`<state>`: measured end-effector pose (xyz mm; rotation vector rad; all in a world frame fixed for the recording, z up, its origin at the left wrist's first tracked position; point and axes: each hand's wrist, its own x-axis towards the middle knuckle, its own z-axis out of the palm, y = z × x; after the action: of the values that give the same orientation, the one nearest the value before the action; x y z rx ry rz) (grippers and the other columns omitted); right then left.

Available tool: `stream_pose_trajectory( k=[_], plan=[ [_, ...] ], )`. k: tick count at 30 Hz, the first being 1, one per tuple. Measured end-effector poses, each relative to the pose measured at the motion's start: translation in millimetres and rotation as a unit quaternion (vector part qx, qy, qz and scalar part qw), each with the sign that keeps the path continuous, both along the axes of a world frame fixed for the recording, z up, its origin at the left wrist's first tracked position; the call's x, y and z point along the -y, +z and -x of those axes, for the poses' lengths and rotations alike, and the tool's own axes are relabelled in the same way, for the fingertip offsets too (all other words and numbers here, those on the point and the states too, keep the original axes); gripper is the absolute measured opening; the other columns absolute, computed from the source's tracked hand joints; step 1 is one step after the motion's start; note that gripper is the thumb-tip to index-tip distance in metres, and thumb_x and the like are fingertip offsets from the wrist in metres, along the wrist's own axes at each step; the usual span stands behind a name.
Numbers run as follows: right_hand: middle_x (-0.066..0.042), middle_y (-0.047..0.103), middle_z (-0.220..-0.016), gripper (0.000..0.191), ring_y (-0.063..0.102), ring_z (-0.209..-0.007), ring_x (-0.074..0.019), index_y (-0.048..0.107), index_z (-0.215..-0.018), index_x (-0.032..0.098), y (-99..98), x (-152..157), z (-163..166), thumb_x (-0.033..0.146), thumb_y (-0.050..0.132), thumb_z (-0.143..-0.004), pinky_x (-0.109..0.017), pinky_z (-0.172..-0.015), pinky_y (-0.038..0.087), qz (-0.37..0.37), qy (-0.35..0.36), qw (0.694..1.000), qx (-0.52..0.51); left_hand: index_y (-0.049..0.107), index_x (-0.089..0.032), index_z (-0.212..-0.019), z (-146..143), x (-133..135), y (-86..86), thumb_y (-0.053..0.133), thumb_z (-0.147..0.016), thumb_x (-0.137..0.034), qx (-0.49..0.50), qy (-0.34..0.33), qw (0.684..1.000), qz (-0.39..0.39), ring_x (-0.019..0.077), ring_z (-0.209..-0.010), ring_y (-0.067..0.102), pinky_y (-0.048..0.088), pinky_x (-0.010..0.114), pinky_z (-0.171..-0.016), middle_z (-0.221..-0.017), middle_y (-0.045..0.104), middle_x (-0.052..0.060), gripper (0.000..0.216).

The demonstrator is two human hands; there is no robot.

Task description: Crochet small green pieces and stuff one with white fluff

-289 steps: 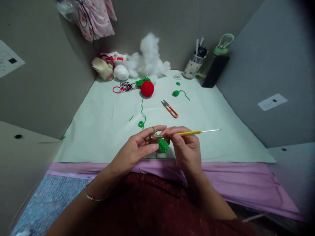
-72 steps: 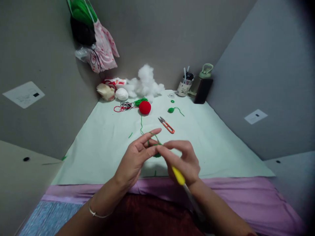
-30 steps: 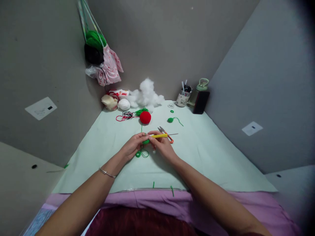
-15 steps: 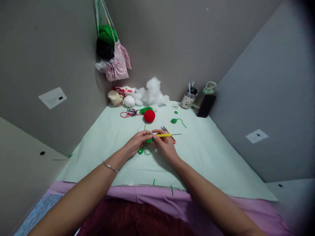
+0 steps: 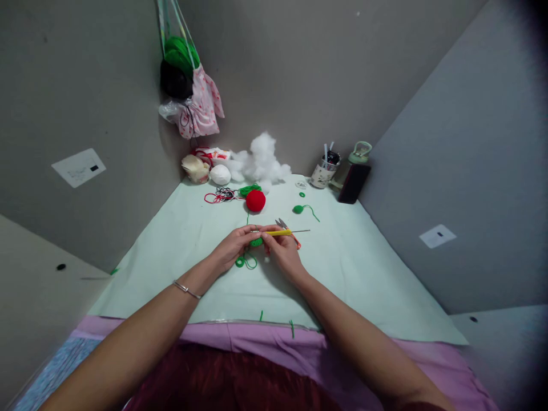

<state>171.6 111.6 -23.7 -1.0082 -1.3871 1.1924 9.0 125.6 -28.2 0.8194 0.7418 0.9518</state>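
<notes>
From where I stand, the left hand point(image 5: 233, 248) pinches a small, green crocheted piece point(image 5: 256, 242) in its fingers, apparently steadying it, nearer than a round red ball point(image 5: 256, 201). Beside it, the right hand point(image 5: 284, 251) grips a slim, yellow-handled metal hook point(image 5: 280, 232), nearly level, probably bringing its tip to the stitches.

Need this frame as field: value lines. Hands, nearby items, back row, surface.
left hand: holds small green crocheted piece
right hand: grips slim yellow-handled metal crochet hook
by right hand: orange-handled metal snips, partly hidden
by left hand: small green ring, loose green yarn strand
beyond hands: round red ball
back row: fluffy white stuffing, green-lidded bottle
surface: pale green sheet
</notes>
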Motion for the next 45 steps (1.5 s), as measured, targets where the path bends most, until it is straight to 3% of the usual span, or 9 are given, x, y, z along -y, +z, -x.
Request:
stream_pose_trajectory(
  k=[8,17,23,30,35,39,41,43,45],
  plan=[
    [0.003,0.057,-0.062,0.034,0.050,-0.056,-0.0128,0.072,-0.094,0.020,10.6,5,-3,0.053,0.075,-0.083,-0.028,-0.056,0.042,0.002,-0.010,1.000,-0.006,0.074,-0.015,-0.113,-2,2,5.7,0.088,-0.075,-0.037,-0.053,0.033,0.995,-0.077,0.0161,-0.086,0.067,0.047,0.024,-0.076,-0.095,0.076,0.006,0.046],
    [-0.002,0.068,-0.080,0.024,0.058,-0.064,-0.0134,0.079,-0.093,0.022,41.9,33,-8,0.045,0.077,-0.086,-0.031,-0.062,0.052,-0.015,-0.014,0.995,-0.093,0.071,-0.021,-0.131,5,46,52.6,0.081,-0.082,-0.032,-0.030,0.014,0.993,-0.117,0.0179,-0.098,0.064,0.044,0.028,-0.092,-0.102,0.072,0.005,0.051],
    [-0.003,0.070,-0.087,0.014,0.061,-0.066,-0.0141,0.081,-0.093,0.025,56.5,68,-14,0.038,0.078,-0.087,-0.030,-0.062,0.055,-0.038,-0.005,0.995,-0.087,0.063,-0.026,-0.144,2,79,58.8,0.086,-0.078,-0.027,-0.044,0.035,0.992,-0.114,0.0126,-0.072,0.055,0.038,0.024,-0.064,-0.089,0.067,0.002,0.070],
    [-0.003,0.066,-0.081,0.014,0.061,-0.066,-0.0148,0.081,-0.094,0.025,47.2,101,-24,0.037,0.075,-0.091,-0.029,-0.061,0.056,-0.032,-0.006,0.994,-0.107,0.058,-0.034,-0.150,-6,106,59.7,0.086,-0.079,-0.026,-0.043,-0.009,0.993,-0.112,0.0095,-0.063,0.048,0.041,0.023,-0.059,-0.088,0.063,0.001,0.077],
    [-0.004,0.069,-0.087,0.015,0.067,-0.076,-0.0170,0.079,-0.101,0.027,42.1,116,-18,0.020,0.066,-0.097,-0.029,-0.065,0.058,-0.193,-0.097,0.976,0.027,0.068,-0.027,-0.137,-20,119,54.3,0.089,-0.075,-0.031,-0.013,0.087,0.995,-0.051,0.0111,-0.070,0.051,0.038,0.021,-0.055,-0.089,0.065,0.002,0.066],
    [-0.008,0.073,-0.102,0.048,0.072,-0.090,-0.0201,0.071,-0.133,0.031,25.5,123,-11,0.004,0.062,-0.093,-0.032,-0.075,0.062,-0.417,-0.178,0.857,0.245,0.071,-0.025,-0.131,-21,123,51.9,0.090,-0.073,-0.033,0.058,0.085,0.994,0.024,0.0047,-0.060,0.038,0.028,0.018,-0.049,-0.086,0.062,0.000,0.062],
    [-0.009,0.074,-0.108,0.057,0.073,-0.095,-0.0224,0.065,-0.142,0.033,16.4,124,-8,0.005,0.064,-0.092,-0.034,-0.076,0.063,-0.467,-0.196,0.812,0.291,0.070,-0.024,-0.131,-17,123,52.1,0.091,-0.073,-0.032,0.094,0.054,0.992,0.059,0.0021,-0.053,0.027,0.022,0.018,-0.047,-0.077,0.056,-0.004,0.063],
    [-0.008,0.074,-0.109,0.057,0.074,-0.095,-0.0234,0.065,-0.142,0.036,12.1,125,-4,0.009,0.066,-0.093,-0.036,-0.077,0.064,-0.463,-0.200,0.817,0.279,0.070,-0.022,-0.131,-14,123,52.3,0.091,-0.072,-0.032,0.125,0.021,0.989,0.082,0.0016,-0.050,0.019,0.021,0.017,-0.046,-0.067,0.048,-0.007,0.064],
    [-0.006,0.074,-0.106,0.051,0.074,-0.091,-0.0218,0.070,-0.135,0.039,14.0,126,0,0.010,0.066,-0.094,-0.035,-0.075,0.064,-0.424,-0.206,0.855,0.217,0.071,-0.021,-0.130,-11,123,52.4,0.091,-0.071,-0.031,0.145,0.005,0.985,0.090,0.0015,-0.050,0.017,0.021,0.017,-0.046,-0.066,0.045,-0.008,0.064]
  ],
)
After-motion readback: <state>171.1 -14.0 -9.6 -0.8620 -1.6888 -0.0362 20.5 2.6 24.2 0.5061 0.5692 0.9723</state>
